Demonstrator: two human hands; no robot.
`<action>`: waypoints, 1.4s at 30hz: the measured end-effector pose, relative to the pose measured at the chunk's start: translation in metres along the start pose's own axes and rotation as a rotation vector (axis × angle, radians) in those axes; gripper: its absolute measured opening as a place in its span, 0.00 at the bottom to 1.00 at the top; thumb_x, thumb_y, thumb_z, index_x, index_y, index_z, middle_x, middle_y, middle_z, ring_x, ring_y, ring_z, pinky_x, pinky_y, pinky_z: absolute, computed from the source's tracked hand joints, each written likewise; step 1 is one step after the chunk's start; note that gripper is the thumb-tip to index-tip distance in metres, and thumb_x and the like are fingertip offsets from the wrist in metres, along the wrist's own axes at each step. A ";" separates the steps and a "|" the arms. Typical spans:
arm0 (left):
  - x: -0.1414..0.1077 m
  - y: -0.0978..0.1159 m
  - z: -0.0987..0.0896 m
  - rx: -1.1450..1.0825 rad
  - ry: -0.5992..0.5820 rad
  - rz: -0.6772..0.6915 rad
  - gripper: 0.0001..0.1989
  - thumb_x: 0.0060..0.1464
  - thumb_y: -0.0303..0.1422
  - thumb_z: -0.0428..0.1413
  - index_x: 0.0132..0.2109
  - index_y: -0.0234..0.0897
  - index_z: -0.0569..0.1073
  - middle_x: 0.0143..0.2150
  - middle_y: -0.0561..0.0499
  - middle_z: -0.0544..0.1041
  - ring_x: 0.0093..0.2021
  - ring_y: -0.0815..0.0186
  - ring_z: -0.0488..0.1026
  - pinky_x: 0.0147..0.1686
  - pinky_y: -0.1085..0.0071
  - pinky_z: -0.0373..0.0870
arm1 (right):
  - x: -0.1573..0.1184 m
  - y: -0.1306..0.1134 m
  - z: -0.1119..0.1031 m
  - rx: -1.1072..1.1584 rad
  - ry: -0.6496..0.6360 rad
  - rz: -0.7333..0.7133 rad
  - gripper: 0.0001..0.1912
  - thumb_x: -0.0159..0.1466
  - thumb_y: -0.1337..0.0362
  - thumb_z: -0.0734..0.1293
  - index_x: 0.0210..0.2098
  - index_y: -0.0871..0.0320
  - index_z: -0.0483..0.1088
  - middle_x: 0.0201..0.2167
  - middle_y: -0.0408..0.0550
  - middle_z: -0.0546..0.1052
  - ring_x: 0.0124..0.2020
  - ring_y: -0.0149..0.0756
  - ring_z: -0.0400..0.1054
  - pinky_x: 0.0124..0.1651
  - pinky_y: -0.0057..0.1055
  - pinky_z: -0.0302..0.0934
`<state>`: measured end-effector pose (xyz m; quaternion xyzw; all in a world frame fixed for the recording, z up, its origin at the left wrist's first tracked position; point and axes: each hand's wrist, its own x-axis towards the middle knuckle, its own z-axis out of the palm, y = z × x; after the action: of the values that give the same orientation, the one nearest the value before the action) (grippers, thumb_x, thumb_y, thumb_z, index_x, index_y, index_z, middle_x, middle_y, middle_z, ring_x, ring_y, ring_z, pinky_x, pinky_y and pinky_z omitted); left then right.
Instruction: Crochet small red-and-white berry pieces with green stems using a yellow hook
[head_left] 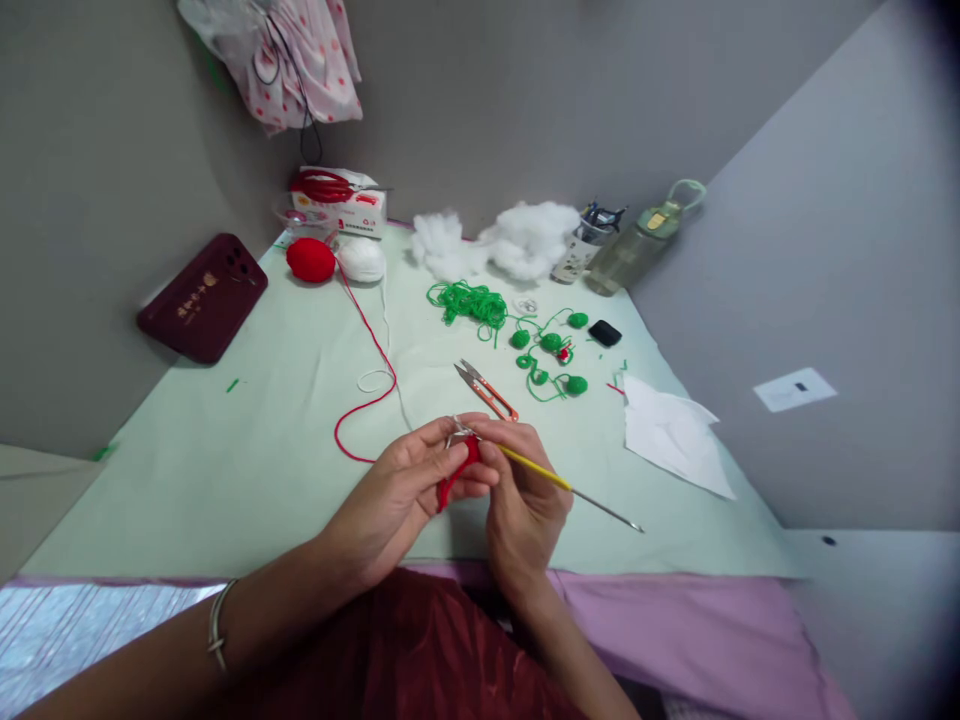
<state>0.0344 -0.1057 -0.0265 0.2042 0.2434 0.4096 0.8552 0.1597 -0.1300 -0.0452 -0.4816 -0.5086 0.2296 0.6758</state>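
My left hand (409,485) is closed on a small red and white crochet piece (471,452), pinching it between thumb and fingers. A yellow-handled crochet hook (534,466) is gripped by my right hand (529,505), its free metal end pointing down to the right. The hook's working end is at the piece, mostly hidden by my fingers. Red yarn (362,405) loops across the table from a red yarn ball (310,260) to my left hand. A thin white strand runs from a white yarn ball (361,260) towards the same place.
Orange thread snips (487,390) lie just beyond my hands. Green yarn (469,305) and several small green crochet pieces (551,342) are spread to the right. White stuffing (529,240), a bottle (634,245) and a pen cup (577,250) stand behind. A phone (204,300) leans at left; paper (671,435) lies right.
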 end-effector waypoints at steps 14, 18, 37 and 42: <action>-0.006 0.011 -0.008 0.346 0.114 0.017 0.12 0.61 0.37 0.66 0.52 0.43 0.83 0.39 0.52 0.82 0.40 0.70 0.76 0.35 0.76 0.62 | 0.013 0.001 -0.014 0.351 -0.040 0.296 0.09 0.68 0.57 0.72 0.36 0.54 0.82 0.33 0.44 0.81 0.29 0.29 0.72 0.37 0.29 0.69; -0.006 0.013 -0.006 0.348 0.128 0.012 0.13 0.59 0.38 0.67 0.50 0.41 0.84 0.36 0.51 0.80 0.37 0.69 0.73 0.34 0.74 0.61 | 0.014 0.000 -0.015 0.343 -0.053 0.264 0.09 0.69 0.57 0.71 0.36 0.55 0.80 0.31 0.44 0.81 0.28 0.29 0.72 0.35 0.29 0.69; -0.005 0.013 -0.008 0.413 0.154 0.008 0.14 0.59 0.40 0.67 0.51 0.42 0.85 0.34 0.52 0.77 0.34 0.69 0.70 0.33 0.73 0.60 | 0.010 -0.001 -0.025 0.174 -0.149 0.124 0.09 0.74 0.62 0.65 0.39 0.55 0.77 0.35 0.46 0.81 0.31 0.32 0.73 0.37 0.33 0.69; -0.006 0.012 -0.009 0.451 0.155 0.024 0.15 0.60 0.41 0.66 0.51 0.42 0.84 0.34 0.51 0.77 0.35 0.68 0.70 0.33 0.73 0.61 | 0.010 -0.004 -0.025 0.157 -0.142 0.089 0.10 0.74 0.65 0.65 0.39 0.55 0.78 0.35 0.45 0.81 0.31 0.32 0.73 0.38 0.33 0.69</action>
<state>0.0189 -0.1017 -0.0255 0.3609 0.3912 0.3696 0.7617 0.1852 -0.1338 -0.0374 -0.4318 -0.5138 0.3322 0.6627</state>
